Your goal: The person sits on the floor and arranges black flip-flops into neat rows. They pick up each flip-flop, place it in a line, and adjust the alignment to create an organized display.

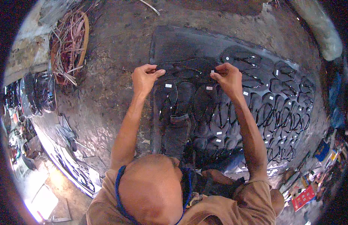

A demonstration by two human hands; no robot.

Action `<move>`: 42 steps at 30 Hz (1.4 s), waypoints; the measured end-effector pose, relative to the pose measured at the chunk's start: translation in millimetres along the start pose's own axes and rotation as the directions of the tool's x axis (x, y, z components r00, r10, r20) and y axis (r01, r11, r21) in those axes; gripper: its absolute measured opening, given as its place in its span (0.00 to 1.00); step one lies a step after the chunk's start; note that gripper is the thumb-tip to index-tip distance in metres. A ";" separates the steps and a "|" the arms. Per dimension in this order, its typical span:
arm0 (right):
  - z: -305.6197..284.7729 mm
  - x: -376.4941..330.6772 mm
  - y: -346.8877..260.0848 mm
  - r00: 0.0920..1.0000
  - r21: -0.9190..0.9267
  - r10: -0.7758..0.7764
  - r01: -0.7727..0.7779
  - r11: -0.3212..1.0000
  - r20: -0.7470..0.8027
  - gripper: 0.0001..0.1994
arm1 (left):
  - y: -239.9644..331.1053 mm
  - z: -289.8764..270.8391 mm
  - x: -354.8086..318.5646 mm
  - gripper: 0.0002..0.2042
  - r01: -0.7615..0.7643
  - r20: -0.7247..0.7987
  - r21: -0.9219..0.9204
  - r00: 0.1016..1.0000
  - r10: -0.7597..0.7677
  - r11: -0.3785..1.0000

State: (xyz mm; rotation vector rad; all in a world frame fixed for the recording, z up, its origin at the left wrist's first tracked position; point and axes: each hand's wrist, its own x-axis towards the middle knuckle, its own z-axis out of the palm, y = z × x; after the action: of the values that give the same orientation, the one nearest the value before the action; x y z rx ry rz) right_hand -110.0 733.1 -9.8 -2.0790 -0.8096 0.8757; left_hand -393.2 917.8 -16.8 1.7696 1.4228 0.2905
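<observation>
Pinching a black flip-flop (183,71) at both ends: left hand (144,78) and right hand (228,78) closed on it, over the dark mat (174,41). Rows of flip-flops (279,108) already laid to the right look done; mat's top-left strip is bare. Cane bundle (69,41) sits far left.

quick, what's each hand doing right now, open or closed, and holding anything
Left hand: fingers curled shut, pinching at the top edge of the black flip-flops.
Right hand: fingers curled shut on the same row; what it pinches is too small to tell.
</observation>
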 end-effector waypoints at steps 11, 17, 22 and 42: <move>17.4 9.8 -40.0 0.769 -0.310 -0.461 0.614 0.726 0.443 0.39 | 24.5 -9.9 12.7 0.31 -0.396 0.390 0.074 0.856 0.338 0.915; 8.5 8.4 -22.8 0.840 -0.221 -0.452 0.522 0.824 0.300 0.43 | 58.4 19.2 11.9 0.30 -0.392 0.314 0.145 0.889 0.333 0.909; -167.1 -40.3 -51.2 0.861 -0.470 -0.331 0.493 0.732 0.386 0.38 | 30.8 16.3 40.3 0.31 -0.585 0.545 0.158 0.723 0.424 0.796; 207.5 -758.7 -84.5 -0.125 0.307 0.745 -0.945 0.111 -0.655 0.20 | 27.5 94.7 100.6 0.32 -0.591 0.824 0.022 0.468 0.321 0.806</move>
State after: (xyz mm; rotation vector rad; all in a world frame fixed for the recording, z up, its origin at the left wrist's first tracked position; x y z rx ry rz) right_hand -726.4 282.4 197.0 -2.8023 1.2780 0.3616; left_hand -280.6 964.3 -87.7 2.1211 0.3026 -0.4612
